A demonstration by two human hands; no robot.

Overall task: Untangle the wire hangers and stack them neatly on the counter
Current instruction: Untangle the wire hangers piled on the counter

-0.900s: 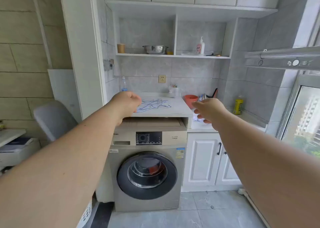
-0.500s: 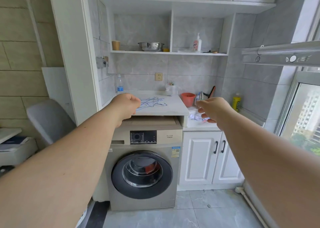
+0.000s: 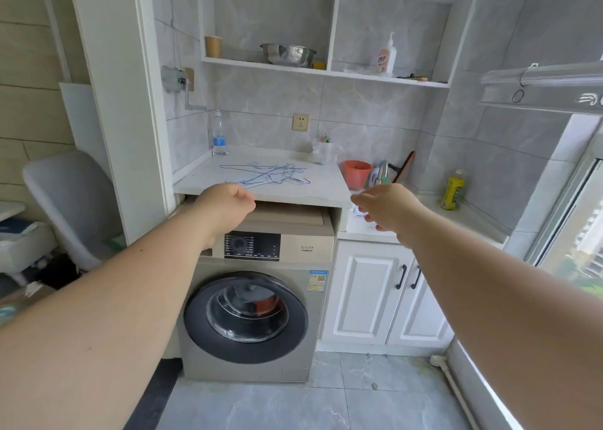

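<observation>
- I see the wire hangers (image 3: 266, 174) lying in a tangled pile on the white counter (image 3: 321, 190) above the washing machine (image 3: 253, 302)
- My left hand (image 3: 225, 203) is curled into a loose fist at the counter's front edge, next to the nearest blue wire; I cannot tell if it grips that wire
- My right hand (image 3: 386, 206) hovers off the counter's right corner, fingers half bent, holding nothing
- A water bottle (image 3: 218, 134) stands at the back left of the counter, an orange cup (image 3: 356, 173) to the right
</observation>
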